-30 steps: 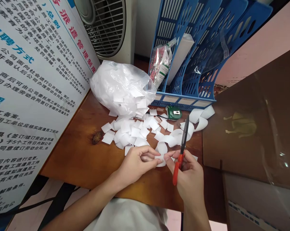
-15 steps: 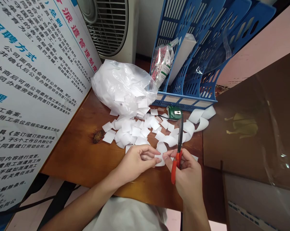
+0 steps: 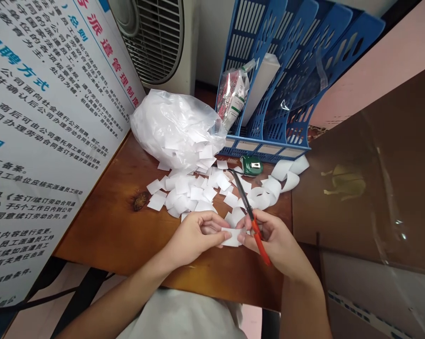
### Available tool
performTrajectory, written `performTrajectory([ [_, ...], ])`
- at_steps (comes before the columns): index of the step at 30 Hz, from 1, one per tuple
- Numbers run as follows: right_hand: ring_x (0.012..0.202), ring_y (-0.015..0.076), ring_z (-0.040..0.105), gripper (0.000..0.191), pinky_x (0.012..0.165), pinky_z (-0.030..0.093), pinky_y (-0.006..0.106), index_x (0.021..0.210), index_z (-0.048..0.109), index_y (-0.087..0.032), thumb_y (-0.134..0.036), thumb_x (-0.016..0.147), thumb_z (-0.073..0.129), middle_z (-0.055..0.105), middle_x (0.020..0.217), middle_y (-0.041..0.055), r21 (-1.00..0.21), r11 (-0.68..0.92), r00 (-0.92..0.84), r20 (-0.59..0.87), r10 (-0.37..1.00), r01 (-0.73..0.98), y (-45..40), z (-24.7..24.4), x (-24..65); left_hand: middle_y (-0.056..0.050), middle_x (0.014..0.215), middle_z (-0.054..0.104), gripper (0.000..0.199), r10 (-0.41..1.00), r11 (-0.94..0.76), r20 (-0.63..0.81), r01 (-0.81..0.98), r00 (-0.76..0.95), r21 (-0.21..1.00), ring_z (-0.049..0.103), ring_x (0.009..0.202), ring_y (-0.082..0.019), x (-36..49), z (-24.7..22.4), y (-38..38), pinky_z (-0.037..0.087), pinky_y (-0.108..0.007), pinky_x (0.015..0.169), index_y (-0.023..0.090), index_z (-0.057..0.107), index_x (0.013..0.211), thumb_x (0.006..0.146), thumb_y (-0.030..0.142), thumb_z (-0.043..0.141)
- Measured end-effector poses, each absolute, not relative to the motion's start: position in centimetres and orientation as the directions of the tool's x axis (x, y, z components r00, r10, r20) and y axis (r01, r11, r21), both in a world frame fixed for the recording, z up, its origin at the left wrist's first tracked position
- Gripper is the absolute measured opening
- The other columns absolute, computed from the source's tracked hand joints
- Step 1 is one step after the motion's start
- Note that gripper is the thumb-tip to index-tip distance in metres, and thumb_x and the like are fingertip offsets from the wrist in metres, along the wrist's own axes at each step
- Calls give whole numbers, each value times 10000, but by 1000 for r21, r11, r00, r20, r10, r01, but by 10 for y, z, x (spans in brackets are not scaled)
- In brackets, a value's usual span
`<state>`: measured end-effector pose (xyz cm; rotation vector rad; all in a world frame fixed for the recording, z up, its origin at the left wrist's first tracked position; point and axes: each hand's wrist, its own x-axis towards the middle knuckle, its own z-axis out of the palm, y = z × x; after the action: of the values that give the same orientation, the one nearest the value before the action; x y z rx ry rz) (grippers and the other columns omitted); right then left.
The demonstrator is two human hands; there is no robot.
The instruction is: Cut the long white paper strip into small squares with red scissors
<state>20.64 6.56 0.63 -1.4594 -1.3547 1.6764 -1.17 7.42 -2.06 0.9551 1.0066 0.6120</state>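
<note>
Between my two hands is the end of a white paper strip (image 3: 230, 238), held low over the front of the desk. My left hand (image 3: 194, 235) pinches its left side between thumb and fingers. My right hand (image 3: 268, 235) grips its right side with thumb and fingertips, and also keeps hold of red-handled scissors (image 3: 257, 228). Their dark blades look closed and point up and to the left. Beyond the hands, the curled white strip (image 3: 268, 190) runs back to the right. A heap of cut white paper squares (image 3: 187, 190) lies just past my left hand.
A clear plastic bag (image 3: 173, 125) stuffed with white paper lies behind the heap. A green tape measure (image 3: 252, 165) sits before a blue file rack (image 3: 268, 146). On the left stands a printed board (image 3: 50, 117), with a fan (image 3: 156, 42) behind; a brown box (image 3: 346, 188) is at right.
My right hand has turned, swinging the scissor blades from nearly upright toward the left. The paper end has flattened out between my hands. The camera view has shifted slightly.
</note>
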Motion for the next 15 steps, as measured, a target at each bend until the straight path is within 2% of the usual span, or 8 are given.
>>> performTrajectory([
  [3, 637, 120, 399, 135, 571, 329, 245, 866, 589, -186, -240, 860, 713, 492, 720, -30, -903, -316, -288, -398, 871, 292, 71, 12, 198, -44, 769, 684, 302, 798, 449, -443, 86, 408, 889, 643, 688, -125, -13, -19, 75, 489, -218, 659, 112, 723, 1021, 842, 349, 779],
  [7, 646, 118, 359, 170, 568, 307, 241, 787, 498, -188, -178, 857, 652, 440, 716, -29, -894, -189, -307, -329, 893, 406, 75, 17, 187, -56, 772, 708, 296, 770, 399, -454, 218, 448, 891, 658, 705, -149, -16, -18, 77, 477, -220, 642, 141, 772, 1068, 877, 363, 723],
  [10, 654, 122, 398, 211, 579, 340, 236, 796, 492, -198, -223, 853, 694, 497, 738, -24, -868, -164, -144, -258, 955, 469, 70, 20, 189, -76, 827, 734, 333, 797, 378, -439, 224, 415, 898, 689, 719, -178, -19, -18, 78, 513, -247, 657, 137, 775, 1084, 899, 400, 689],
  [13, 659, 128, 445, 265, 586, 387, 224, 845, 523, -209, -360, 869, 738, 541, 767, -8, -881, -194, 38, -197, 980, 431, 51, 17, 201, -85, 915, 760, 329, 833, 356, -439, 281, 336, 891, 716, 751, -206, -22, -18, 78, 530, -260, 643, 147, 775, 1070, 905, 414, 673],
  [15, 691, 137, 495, 305, 611, 438, 214, 841, 518, -211, -400, 856, 757, 529, 794, 6, -920, -242, 44, -241, 970, 308, 31, 11, 213, -76, 928, 768, 295, 856, 309, -422, 359, 297, 881, 726, 787, -218, -26, -18, 77, 537, -269, 662, 162, 786, 1030, 912, 401, 659],
])
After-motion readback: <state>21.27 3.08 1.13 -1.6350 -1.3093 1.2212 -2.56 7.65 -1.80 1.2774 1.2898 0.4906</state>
